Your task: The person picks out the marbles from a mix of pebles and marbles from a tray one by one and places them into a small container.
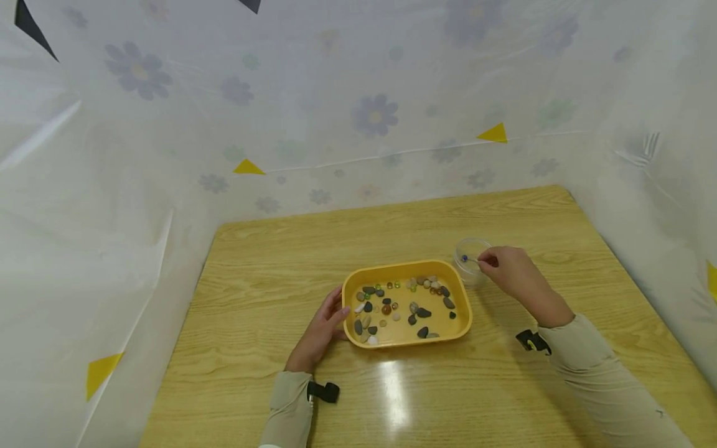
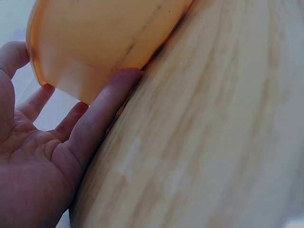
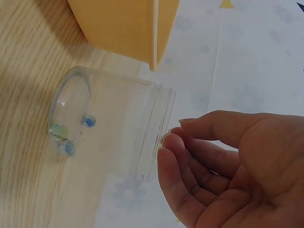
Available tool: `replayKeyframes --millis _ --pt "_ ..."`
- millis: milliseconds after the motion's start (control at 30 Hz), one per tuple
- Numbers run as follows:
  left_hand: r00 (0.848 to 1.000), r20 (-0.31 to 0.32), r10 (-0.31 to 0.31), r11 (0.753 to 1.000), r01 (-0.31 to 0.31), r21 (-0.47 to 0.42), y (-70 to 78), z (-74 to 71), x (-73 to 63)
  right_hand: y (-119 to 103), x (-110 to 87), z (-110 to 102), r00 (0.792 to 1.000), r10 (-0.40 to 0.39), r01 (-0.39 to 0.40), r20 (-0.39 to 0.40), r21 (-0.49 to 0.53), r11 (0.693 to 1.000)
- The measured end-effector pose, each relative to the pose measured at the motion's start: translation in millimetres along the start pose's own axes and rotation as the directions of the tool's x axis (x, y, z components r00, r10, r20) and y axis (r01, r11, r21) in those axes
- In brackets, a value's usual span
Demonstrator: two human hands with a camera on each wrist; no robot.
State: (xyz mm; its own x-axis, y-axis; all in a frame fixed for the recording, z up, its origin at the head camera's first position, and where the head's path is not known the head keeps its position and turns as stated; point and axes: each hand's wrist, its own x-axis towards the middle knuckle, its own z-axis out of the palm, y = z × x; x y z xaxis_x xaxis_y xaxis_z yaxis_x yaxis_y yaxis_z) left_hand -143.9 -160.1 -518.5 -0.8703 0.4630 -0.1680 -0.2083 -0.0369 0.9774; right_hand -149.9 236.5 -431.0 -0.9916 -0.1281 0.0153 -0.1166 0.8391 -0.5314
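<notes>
My left hand (image 1: 323, 325) grips the left end of a yellow plastic tray (image 1: 411, 341), thumb at the rim and fingers against its outer wall (image 2: 95, 42). Inside the tray lie dark pebbles (image 1: 424, 313), pale pebbles (image 1: 372, 340) and small glass marbles (image 1: 386, 309). Just past the tray's right end stands a clear jar (image 3: 114, 123) without a lid. My right hand (image 1: 512, 274) is at the jar's mouth, fingers bent and tips close together; whether something small sits between them is unclear. A blue marble (image 3: 89, 121) shows partway down the jar, above other marbles (image 3: 59, 132) at its bottom.
The wooden table (image 1: 269, 280) carries the tray and jar. White flower-patterned sheeting (image 1: 313, 124) surrounds it at the back and sides, with yellow triangles (image 1: 494, 133) on it. Dark straps (image 1: 323, 391) are on both wrists.
</notes>
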Motion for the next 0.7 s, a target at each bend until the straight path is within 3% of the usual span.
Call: replayKeyframes --millis 433,700 --pt "1.000 0.005 -0.006 1.000 0.006 0.001 1.0 0.1 -0.5 -10.7 -3.2 0.6 1.000 -0.006 0.006 -0.013 0.028 1.000" --pt "0.999 -0.044 0.032 0.999 -0.031 0.003 -23.4 -6.5 9.4 -26.9 -4.3 5.7 0.999 -0.035 0.035 0.001 0.023 0.999"
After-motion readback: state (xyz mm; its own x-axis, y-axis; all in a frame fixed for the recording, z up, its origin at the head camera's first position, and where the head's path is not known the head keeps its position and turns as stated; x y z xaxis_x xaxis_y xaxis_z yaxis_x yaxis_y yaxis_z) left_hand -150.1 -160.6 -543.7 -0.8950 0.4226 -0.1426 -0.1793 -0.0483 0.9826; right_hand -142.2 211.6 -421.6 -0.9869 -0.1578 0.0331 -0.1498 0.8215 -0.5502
